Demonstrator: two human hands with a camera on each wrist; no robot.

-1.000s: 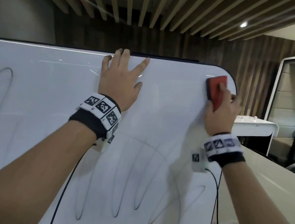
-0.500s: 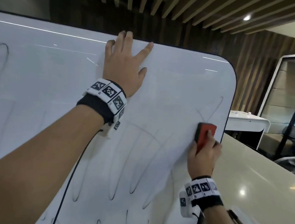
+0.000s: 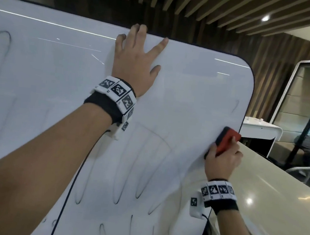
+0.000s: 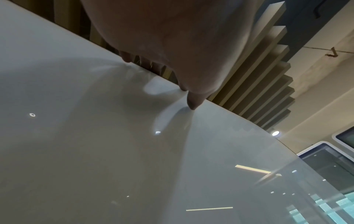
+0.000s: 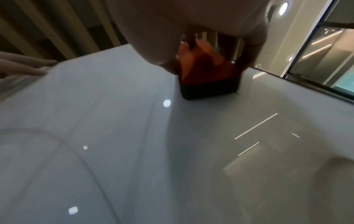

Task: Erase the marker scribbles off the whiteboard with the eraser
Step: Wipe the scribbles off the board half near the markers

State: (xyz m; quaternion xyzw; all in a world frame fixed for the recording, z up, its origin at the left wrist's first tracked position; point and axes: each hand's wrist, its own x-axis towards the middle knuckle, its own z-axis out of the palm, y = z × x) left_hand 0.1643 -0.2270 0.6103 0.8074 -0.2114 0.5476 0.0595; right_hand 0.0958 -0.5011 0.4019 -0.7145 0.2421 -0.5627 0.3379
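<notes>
Eraser work at the right margin of a large glossy white whiteboard (image 3: 191,79) with rounded corners: the person's right hand (image 3: 221,160) grips a red block eraser with a dark felt base (image 3: 227,140), fingers curled over its back and thumb on its near side, the felt pressed flat to the board just inside the right edge. The right wrist view confirms the felt face (image 5: 209,89) touching the surface. The left hand (image 3: 134,63) lies flat and spread near the top edge, fingers straight, holding nothing and bracing the panel; its fingertips (image 4: 193,104) touch the board in the left wrist view.

What matters for the next stroke is where the faint grey looping marker scribbles (image 3: 127,171) lie: down and to the left of the eraser, across the board's lower middle, with one more loop (image 3: 1,40) far off at the left. Their long axes run roughly up and down the board. The right hand is much the nearer to the lower loops, so a sweep leftward and downward looks the likely call.
</notes>
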